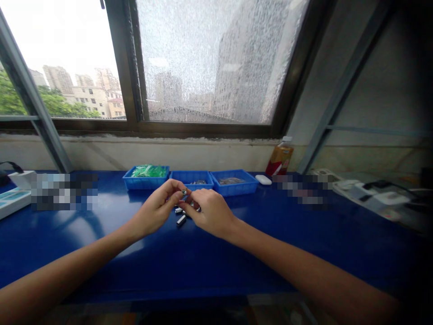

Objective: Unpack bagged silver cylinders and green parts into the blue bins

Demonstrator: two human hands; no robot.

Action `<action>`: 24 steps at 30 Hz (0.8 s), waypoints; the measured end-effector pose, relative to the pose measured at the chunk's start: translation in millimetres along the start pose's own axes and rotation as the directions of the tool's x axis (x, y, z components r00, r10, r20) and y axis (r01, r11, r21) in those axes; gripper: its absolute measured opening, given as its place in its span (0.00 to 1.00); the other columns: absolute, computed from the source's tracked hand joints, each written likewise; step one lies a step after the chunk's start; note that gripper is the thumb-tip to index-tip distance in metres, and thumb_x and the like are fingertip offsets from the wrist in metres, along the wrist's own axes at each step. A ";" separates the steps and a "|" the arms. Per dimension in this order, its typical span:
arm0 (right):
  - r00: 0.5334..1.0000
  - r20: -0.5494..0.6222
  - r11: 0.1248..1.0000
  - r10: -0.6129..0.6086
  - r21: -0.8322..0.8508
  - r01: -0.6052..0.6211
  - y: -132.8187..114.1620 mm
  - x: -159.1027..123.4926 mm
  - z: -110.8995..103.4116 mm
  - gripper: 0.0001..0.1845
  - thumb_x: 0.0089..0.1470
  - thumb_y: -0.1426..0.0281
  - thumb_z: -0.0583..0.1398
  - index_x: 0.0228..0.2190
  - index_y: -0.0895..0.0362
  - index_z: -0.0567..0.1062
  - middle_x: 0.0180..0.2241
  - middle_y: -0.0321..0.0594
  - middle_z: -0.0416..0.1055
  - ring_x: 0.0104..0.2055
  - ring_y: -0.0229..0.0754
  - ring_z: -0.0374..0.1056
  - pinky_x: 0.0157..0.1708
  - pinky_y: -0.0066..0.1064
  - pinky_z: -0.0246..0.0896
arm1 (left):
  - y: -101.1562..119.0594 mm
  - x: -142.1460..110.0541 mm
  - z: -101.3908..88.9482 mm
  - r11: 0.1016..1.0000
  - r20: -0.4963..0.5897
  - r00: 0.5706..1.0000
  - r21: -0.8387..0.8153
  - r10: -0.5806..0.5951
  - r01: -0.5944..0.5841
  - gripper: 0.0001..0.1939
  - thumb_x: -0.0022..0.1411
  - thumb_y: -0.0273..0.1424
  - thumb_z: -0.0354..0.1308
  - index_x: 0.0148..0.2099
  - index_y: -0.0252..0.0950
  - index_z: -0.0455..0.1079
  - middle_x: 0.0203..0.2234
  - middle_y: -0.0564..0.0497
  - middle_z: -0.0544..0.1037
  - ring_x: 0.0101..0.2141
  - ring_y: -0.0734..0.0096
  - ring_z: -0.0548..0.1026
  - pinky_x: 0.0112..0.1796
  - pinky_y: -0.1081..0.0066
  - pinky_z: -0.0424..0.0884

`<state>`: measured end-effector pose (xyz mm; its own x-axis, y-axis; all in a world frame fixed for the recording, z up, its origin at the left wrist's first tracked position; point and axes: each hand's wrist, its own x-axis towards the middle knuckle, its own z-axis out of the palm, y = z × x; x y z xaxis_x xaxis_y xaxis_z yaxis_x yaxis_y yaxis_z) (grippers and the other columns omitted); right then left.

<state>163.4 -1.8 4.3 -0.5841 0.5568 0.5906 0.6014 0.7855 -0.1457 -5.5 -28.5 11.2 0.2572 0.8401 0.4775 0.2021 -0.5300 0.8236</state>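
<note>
Head view: L hand (pixel 158 206) & R hand (pixel 212 211) meet approx. ctr of frame, fingers bent inward. L hand pinches a small shiny part (pixel 184 192) btwn thumb & index; R hand's fingers close in at its right side, but can't tell if they grip it too. Small metallic pieces (pixel 181 220) lie on the blue tabletop (pixel 152 271) just below/behind the hands, ctr of frame, partly hidden.

Three blue bins sit in a row above the hands: left bin (pixel 145 183) w/ green packets (pixel 149 171), mid bin (pixel 204 185) w/ small pcs., right bin (pixel 238 188) w/ thin pcs., type unclear. White case (pixel 263 179) is just right of the right bin, nr. a capped bottle (pixel 281 158) w/ amber & red colouring, right of ctr. Window (pixel 216 63) fills most of upper frame.
</note>
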 end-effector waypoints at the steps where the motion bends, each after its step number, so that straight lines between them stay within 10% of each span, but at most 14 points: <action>1: 1.000 -0.019 1.000 0.004 0.007 -0.004 0.3 0.2 -2.9 0.17 0.56 0.59 0.52 0.25 0.59 0.71 0.25 0.39 0.70 0.27 0.37 0.64 0.28 0.29 0.52 | 0.1 0.6 -1.0 1.000 -0.035 0.999 0.004 -0.007 0.007 0.07 0.62 0.31 0.47 0.40 0.33 0.61 0.32 0.50 0.69 0.35 0.72 0.70 0.35 0.71 0.69; 10: 0.966 0.082 0.962 -0.245 -0.102 0.253 4.3 -0.8 -8.4 0.14 0.59 0.69 0.46 0.32 0.61 0.69 0.29 0.44 0.70 0.33 0.41 0.65 0.34 0.31 0.55 | -4.9 -4.5 2.9 0.993 0.078 0.996 0.111 -0.045 0.036 0.17 0.64 0.29 0.43 0.54 0.33 0.48 0.20 0.57 0.67 0.19 0.79 0.65 0.23 0.77 0.63; 24: 0.978 0.077 0.972 -0.192 0.149 0.180 14.5 1.5 -7.8 0.19 0.61 0.66 0.44 0.21 0.57 0.62 0.19 0.35 0.63 0.21 0.33 0.58 0.24 0.25 0.48 | -0.9 -5.1 -1.9 0.953 0.107 0.994 0.295 0.040 -0.070 0.08 0.60 0.29 0.49 0.40 0.33 0.67 0.29 0.49 0.76 0.31 0.71 0.73 0.33 0.72 0.69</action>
<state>175.5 8.3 9.2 -0.7291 0.4143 0.5448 0.3989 0.9041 -0.1536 -8.7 -32.1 8.7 0.3642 0.8014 0.4745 0.4536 -0.5976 0.6612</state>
